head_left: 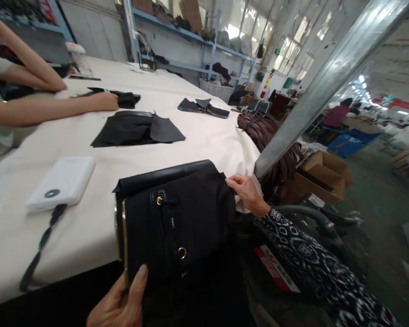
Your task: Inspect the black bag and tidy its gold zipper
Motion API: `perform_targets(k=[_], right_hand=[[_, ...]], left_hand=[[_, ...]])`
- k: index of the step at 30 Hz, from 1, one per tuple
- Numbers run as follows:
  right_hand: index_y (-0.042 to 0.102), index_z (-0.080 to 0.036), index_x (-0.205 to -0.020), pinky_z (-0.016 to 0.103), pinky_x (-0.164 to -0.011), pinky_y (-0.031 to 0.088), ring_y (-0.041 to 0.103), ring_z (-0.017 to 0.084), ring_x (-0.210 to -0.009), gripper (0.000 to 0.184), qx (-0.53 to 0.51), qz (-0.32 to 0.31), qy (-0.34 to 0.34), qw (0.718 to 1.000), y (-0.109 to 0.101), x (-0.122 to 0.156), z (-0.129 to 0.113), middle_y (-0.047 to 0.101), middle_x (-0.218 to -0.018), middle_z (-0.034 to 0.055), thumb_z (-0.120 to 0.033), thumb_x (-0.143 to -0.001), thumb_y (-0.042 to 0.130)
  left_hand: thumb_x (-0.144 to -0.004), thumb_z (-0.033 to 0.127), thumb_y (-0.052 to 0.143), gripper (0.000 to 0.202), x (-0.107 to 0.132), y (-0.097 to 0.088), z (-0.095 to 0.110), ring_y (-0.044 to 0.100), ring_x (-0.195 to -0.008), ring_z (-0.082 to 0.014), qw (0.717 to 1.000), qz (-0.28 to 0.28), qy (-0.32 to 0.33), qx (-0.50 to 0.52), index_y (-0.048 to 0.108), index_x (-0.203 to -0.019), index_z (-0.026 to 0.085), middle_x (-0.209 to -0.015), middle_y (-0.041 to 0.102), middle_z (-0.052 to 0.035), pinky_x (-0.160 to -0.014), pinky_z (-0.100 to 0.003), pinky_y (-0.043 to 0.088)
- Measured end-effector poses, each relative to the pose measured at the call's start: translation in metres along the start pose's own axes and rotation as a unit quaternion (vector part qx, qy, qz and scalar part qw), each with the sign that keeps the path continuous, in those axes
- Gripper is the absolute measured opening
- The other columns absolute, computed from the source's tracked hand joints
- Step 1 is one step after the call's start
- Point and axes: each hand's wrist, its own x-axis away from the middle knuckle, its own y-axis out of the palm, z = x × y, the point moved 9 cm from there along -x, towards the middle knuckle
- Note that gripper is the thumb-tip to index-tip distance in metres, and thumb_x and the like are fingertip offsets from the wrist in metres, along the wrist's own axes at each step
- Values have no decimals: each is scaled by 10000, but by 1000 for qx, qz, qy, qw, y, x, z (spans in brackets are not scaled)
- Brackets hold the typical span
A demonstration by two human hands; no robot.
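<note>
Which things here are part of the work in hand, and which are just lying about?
In hand:
- black leather bag panel with gold zipper and ring
- left hand gripping its lower edge
- right hand holding its far edge

Lying about:
- white rectangular power bank
- flat black leather pieces
- brown cardboard boxes
- another person's hand on separate black pieces

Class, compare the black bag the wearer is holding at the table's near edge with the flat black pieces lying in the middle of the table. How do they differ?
The black bag is assembled, with a gold zip and ring; the flat black pieces are loose cut panels showing no hardware. The bag is gripped by the left hand and right hand; nobody touches the pieces. The bag overhangs the table edge; the pieces lie wholly on it. Both are black.
</note>
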Motion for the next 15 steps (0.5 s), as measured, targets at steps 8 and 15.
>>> perform_targets(k=[8, 15], right_hand=[[605, -132, -1101, 332, -962, 438, 563, 183, -1055, 274, 247, -53, -356, 900, 75, 19, -119, 623, -1107, 94, -292, -887, 539], [586, -168, -1166, 368, -1000, 344, 510, 182, -1128, 340, 316, -231, -406, 826, 195, -8, -105, 597, -1193, 69, -388, -966, 421]], left_hand=[[-395, 665, 726, 660, 7, 20, 40, 648, -670, -269, 993, -120, -11, 12, 728, -813, 155, -680, 693, -64, -526, -287, 507], [-554, 464, 753, 545, -14, 15, 96, 650, -676, -193, 992, -51, 83, 75, 679, -1026, 202, -697, 675, -24, -560, -220, 532]])
